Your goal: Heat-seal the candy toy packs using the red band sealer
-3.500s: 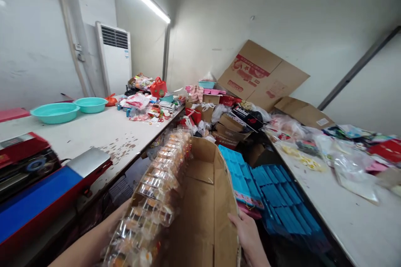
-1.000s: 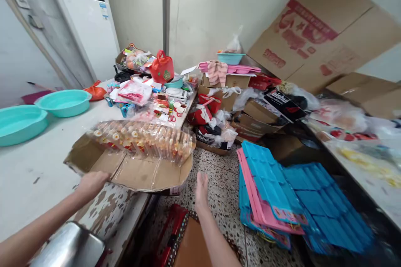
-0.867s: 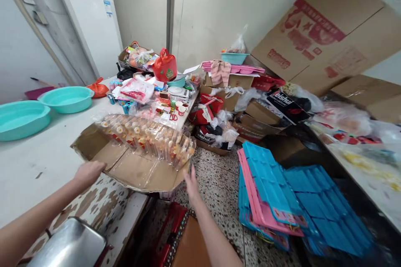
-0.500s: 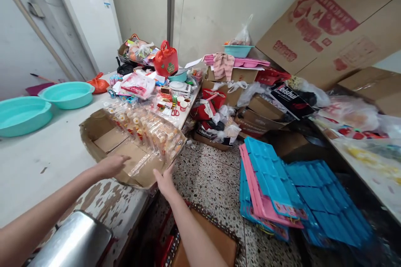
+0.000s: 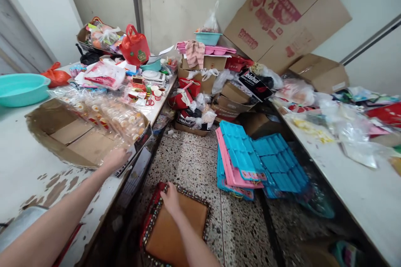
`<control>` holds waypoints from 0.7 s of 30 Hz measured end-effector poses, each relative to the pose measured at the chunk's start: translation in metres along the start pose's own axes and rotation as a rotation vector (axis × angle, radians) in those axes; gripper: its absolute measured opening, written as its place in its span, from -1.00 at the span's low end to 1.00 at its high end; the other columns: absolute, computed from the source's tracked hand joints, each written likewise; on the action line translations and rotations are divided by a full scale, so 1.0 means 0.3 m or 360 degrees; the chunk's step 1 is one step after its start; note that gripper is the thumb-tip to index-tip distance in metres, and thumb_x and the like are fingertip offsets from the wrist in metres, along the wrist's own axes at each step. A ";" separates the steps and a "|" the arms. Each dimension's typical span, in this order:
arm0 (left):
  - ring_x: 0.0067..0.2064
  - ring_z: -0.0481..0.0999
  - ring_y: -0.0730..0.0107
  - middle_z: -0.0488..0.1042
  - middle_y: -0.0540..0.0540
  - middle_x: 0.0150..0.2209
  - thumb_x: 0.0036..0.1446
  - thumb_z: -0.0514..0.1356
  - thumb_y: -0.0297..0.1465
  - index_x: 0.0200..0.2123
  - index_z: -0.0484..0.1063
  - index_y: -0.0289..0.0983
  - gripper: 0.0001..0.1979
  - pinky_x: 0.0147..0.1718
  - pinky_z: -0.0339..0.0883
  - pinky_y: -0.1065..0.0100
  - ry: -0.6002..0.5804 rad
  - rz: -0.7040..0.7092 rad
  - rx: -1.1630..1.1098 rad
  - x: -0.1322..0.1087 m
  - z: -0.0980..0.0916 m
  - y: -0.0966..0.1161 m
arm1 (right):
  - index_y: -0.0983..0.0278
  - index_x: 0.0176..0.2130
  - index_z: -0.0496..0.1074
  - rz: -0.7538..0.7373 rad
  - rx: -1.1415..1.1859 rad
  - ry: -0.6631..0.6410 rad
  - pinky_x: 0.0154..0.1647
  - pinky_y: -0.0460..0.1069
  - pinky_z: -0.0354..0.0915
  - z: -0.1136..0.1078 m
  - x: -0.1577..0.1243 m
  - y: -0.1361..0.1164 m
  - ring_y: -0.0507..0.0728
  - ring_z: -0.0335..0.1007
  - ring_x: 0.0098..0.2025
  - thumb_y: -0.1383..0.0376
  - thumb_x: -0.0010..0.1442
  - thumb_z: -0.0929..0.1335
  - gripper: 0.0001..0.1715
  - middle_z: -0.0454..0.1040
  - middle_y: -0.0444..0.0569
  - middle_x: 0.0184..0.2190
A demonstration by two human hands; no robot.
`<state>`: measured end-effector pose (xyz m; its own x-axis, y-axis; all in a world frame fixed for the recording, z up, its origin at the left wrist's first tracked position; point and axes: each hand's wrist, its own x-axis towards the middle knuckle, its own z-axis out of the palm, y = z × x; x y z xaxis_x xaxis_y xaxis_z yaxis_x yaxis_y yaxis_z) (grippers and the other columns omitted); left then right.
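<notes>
My left hand [image 5: 116, 160] is at the near right corner of a shallow cardboard box [image 5: 59, 156], its fingers closed on the rim. Clear-wrapped packs with egg-like white and yellow pieces [image 5: 109, 112] stand in a row along the box's far side; brown cardboard shows in the rest of it. Lower down, my right hand [image 5: 171, 200] grips the far left edge of a stool [image 5: 178, 233] with a brown seat and a dark dotted border. Its fingertips are partly hidden at that edge.
Blue and pink compartment trays [image 5: 239, 156] are stacked on the speckled floor [image 5: 194, 156]. Cartons and bags [image 5: 200, 112] fill the aisle's far end. A turquoise basin [image 5: 23, 91] stands on the left table; plastic bags [image 5: 351, 129] lie on the right one.
My right hand has moved from the box's near right side down to the stool. My left hand has shifted from over the box's interior to its near right corner. The view has turned right.
</notes>
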<state>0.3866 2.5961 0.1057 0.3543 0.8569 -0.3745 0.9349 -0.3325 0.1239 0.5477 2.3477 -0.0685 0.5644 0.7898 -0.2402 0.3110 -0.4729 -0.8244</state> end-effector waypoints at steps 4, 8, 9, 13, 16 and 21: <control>-0.07 0.49 0.01 0.49 -0.35 -0.07 0.18 -0.13 -0.05 -0.10 0.45 -0.34 -0.42 -0.25 0.28 0.27 -0.0021 -0.0059 0.0033 -0.002 -0.016 -0.012 | 0.58 0.10 0.32 0.0509 -0.0128 0.0196 0.29 0.15 0.05 -0.228 -0.267 0.338 0.38 0.17 0.23 0.17 0.06 0.32 -0.29 0.29 0.39 0.12; -0.11 0.47 0.12 0.50 -0.29 -0.09 0.18 -0.09 -0.02 -0.13 0.44 -0.38 -0.42 -0.29 0.24 0.37 -0.0041 -0.0119 0.0063 0.014 -0.021 -0.018 | 0.43 -0.06 0.47 0.0873 -0.0187 0.0190 0.20 0.08 0.20 -0.435 -0.504 0.597 0.32 0.31 0.14 0.17 0.02 0.30 -0.45 0.47 0.23 -0.02; -0.12 0.47 0.16 0.51 -0.27 -0.10 0.19 -0.09 -0.03 -0.14 0.43 -0.39 -0.43 -0.30 0.22 0.40 -0.0042 -0.0129 0.0065 0.020 -0.021 -0.019 | 0.40 -0.12 0.51 0.0945 -0.0208 0.0170 0.17 0.07 0.23 -0.479 -0.553 0.650 0.33 0.34 0.11 0.18 -0.01 0.31 -0.50 0.49 0.21 -0.06; -0.17 0.45 0.23 0.51 -0.27 -0.15 0.19 -0.06 -0.01 -0.15 0.42 -0.44 -0.41 -0.32 0.19 0.44 -0.0045 -0.0151 0.0042 0.029 -0.022 -0.025 | 0.31 -0.32 0.55 0.1085 -0.0317 0.0047 0.05 0.03 0.31 -0.622 -0.677 0.807 0.30 0.46 -0.01 0.23 -0.10 0.31 -0.66 0.56 0.13 -0.18; -0.17 0.43 0.25 0.50 -0.27 -0.13 0.18 -0.04 0.01 -0.16 0.41 -0.46 -0.39 -0.30 0.19 0.44 -0.0021 -0.0141 -0.0012 0.012 -0.028 -0.018 | 0.27 -0.40 0.55 0.1071 -0.0438 -0.0055 0.01 0.04 0.34 -0.677 -0.686 0.866 0.30 0.49 -0.06 0.24 -0.12 0.30 -0.71 0.58 0.09 -0.27; -0.21 0.43 0.31 0.50 -0.19 -0.19 0.22 -0.04 -0.02 -0.18 0.41 -0.43 -0.45 -0.24 0.24 0.37 0.0031 -0.0081 -0.0114 -0.027 -0.039 0.002 | 0.21 -0.25 0.56 0.0854 -0.0576 -0.0206 0.07 0.06 0.31 -0.618 -0.575 0.834 0.28 0.45 -0.01 0.26 -0.04 0.26 -0.63 0.56 0.07 -0.19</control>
<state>0.3846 2.5935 0.1196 0.3058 0.8797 -0.3643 0.9505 -0.2597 0.1707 0.6699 2.0207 -0.1385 0.6233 0.4379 -0.6479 0.2625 -0.8976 -0.3541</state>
